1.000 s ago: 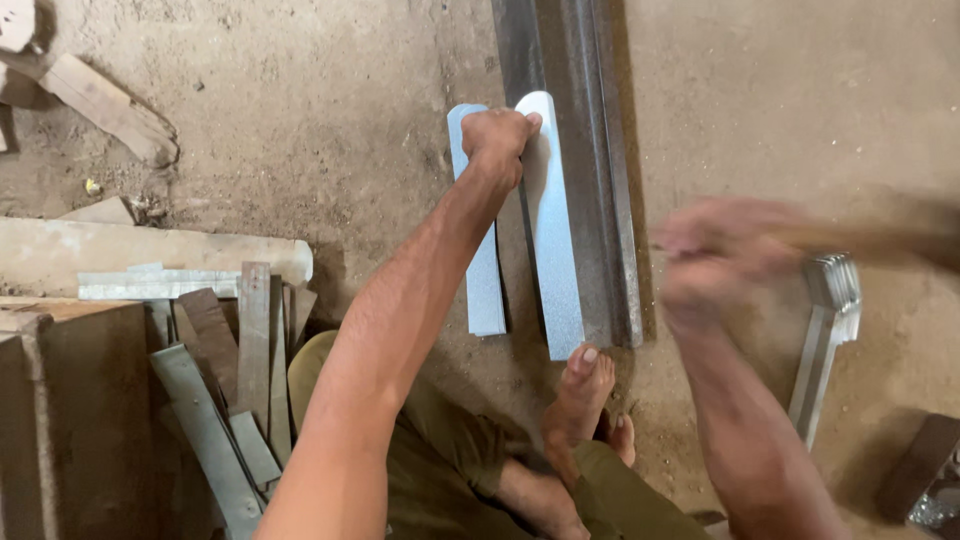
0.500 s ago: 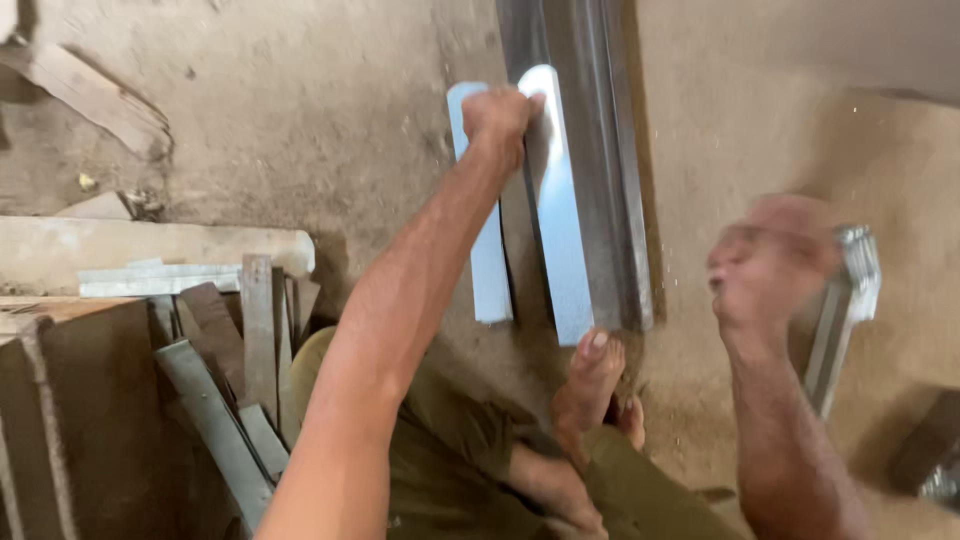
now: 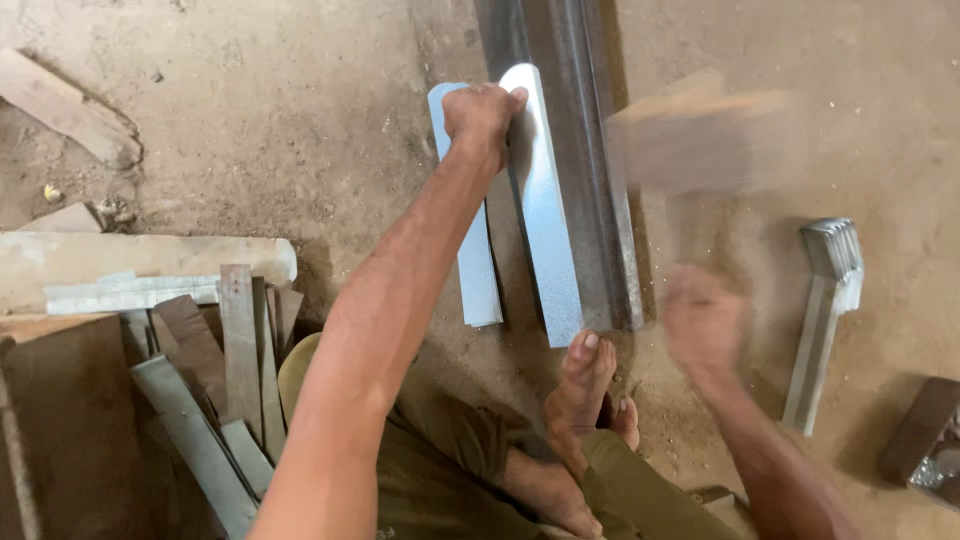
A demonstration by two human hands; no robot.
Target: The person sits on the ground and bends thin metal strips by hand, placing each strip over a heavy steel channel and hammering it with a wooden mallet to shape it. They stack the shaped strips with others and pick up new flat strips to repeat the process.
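On the dirt floor, left hand grips a bent metal strip (right hand blurred).

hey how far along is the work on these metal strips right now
Looks done: a stack of bent strips lies on the dirt at right. In hand: the left hand grips a shiny flat strip against the dark steel bar, while the blurred right hand swings a wooden mallet. Left: another flat strip lies alongside.
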